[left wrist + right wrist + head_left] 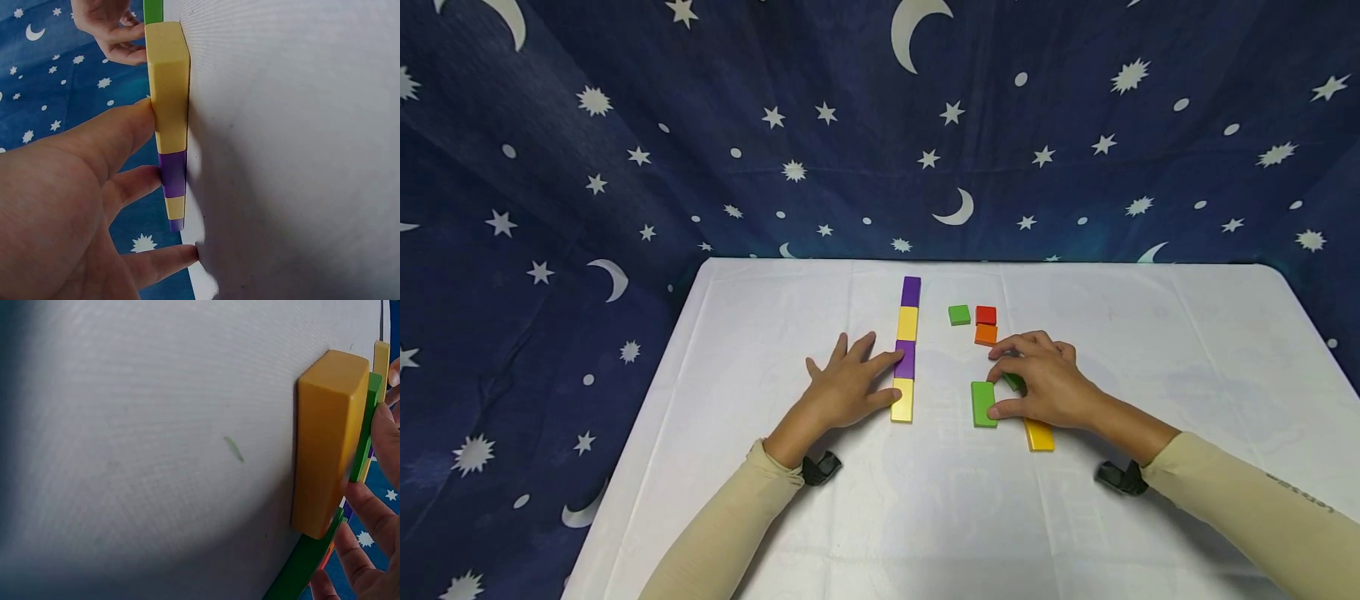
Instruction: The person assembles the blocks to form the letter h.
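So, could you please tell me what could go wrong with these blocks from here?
The left hand touches the row of purple and yellow blocks, so a small push might bend the line. The right hand grips the light green block close to the dark green block and the amber block; moving it could knock either one. Its fingertips are also near the orange block, which might be bumped.

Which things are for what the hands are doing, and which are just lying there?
In use, it seems:
row of four purple and yellow blocks, touched by the left hand
light green block, pinched by the right hand

Just lying there, perhaps:
small green block
red block
orange block
amber block
dark green block, partly hidden
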Tool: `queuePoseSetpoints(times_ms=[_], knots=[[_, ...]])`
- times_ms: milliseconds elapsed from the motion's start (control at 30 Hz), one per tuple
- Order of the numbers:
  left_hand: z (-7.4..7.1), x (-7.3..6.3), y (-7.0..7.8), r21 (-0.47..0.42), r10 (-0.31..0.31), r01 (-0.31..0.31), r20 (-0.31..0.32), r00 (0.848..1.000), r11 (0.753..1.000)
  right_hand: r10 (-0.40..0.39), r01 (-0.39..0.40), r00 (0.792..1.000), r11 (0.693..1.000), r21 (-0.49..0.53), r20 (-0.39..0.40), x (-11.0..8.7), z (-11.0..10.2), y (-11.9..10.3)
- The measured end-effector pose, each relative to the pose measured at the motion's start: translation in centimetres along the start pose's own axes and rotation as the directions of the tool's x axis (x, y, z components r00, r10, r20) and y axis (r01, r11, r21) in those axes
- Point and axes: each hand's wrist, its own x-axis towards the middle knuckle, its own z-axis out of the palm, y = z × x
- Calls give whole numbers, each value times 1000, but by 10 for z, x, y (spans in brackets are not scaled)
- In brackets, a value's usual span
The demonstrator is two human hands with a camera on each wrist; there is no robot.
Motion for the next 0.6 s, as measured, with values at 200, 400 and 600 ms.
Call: queuePoseSetpoints(times_ms=[200,400,600], knots=[[0,0,0,0,1,-1,-4,1000,1000,4,-4,1000,1000,-3,6,1,0,0],[0,-1,0,0,6,-6,-7,1000,1000,3,-2,1000,1000,-14,8,1,0,1],[0,0,0,2,7,-7,-7,1000,1000,5,-5,1000,1000,-16,11,2,-1,1]])
